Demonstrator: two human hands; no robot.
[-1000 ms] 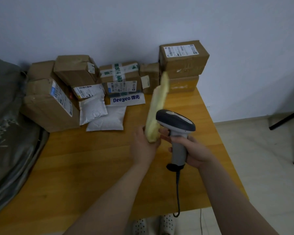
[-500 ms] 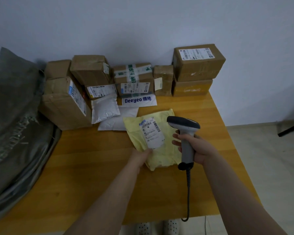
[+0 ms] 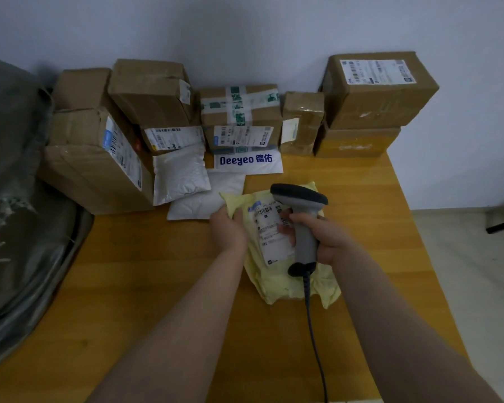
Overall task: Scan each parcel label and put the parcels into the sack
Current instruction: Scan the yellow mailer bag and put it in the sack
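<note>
One yellow parcel (image 3: 277,283) lies flat on the bench (image 3: 146,271), near its right side, in front of three pale mailers (image 3: 181,175) and roughly nine cardboard boxes (image 3: 378,91) stacked against the wall; the stacking makes that count uncertain. The parcel's long axis runs from far left to near right. Its single white label (image 3: 269,231) faces up along the same line, with the barcode at the far end. The left hand (image 3: 227,231) grips the parcel's far left edge. The right hand (image 3: 326,237) is wrapped around the handle of the one scanner (image 3: 300,196), whose head hangs over the label's far end. Scanner and right hand hide part of the parcel and label, and the print is too small to read. The dark sack (image 3: 15,199) is cut off at the left edge.
</note>
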